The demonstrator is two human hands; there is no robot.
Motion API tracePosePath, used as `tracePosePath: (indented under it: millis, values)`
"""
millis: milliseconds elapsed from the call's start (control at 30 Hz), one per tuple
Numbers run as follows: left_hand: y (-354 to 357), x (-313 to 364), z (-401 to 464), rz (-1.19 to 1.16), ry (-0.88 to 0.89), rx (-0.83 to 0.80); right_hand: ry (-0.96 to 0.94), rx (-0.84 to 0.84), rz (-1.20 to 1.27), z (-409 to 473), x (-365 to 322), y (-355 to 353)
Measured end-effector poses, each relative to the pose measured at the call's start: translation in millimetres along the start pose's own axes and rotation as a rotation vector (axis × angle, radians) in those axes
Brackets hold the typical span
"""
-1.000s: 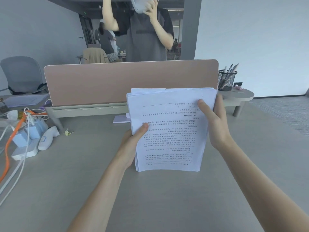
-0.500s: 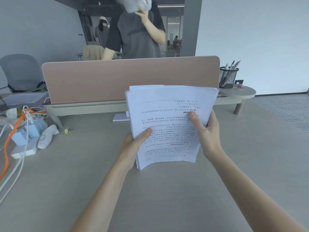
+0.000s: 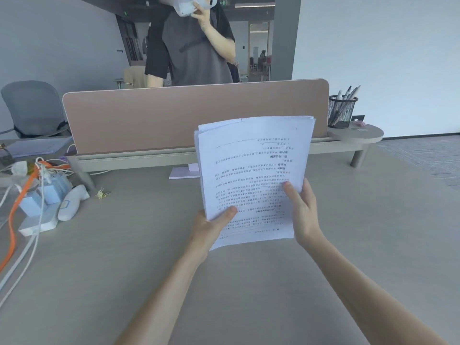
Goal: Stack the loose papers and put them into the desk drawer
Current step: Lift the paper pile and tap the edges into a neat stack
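I see the paper stack (image 3: 251, 175) held upright above the desk (image 3: 139, 270), left hand (image 3: 207, 229) pinching its lower corner, right hand (image 3: 305, 215) gripping the right edge. At twelve o'clock stands the pink divider (image 3: 149, 118); at nine, tangled cables (image 3: 27, 185); at two, a pen cup (image 3: 341, 111). The printed text is illegible, and no drawer shows.

Print on paper stack (image 3: 251, 170) upside-down, illegible.

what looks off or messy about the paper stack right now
The paper stack is not squared: its top-left corner fans out, with sheet edges stepped apart. It hangs tilted above the desk, pinched near its lower edge by the left hand and right hand. The text reads upside down.
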State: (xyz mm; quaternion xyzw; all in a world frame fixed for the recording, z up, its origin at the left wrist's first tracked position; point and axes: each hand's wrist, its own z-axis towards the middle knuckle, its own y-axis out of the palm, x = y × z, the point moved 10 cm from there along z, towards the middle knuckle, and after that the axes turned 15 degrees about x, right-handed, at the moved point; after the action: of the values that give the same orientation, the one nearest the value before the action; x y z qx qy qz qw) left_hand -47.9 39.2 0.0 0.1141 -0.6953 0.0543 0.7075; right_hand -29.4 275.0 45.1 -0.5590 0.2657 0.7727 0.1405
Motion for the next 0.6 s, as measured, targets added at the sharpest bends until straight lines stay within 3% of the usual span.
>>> tracePosePath:
  millis: [600]
  values:
    - [-3,-15,19,0.053,-0.047,0.036,-0.016,0.001,-0.224,15,27,3]
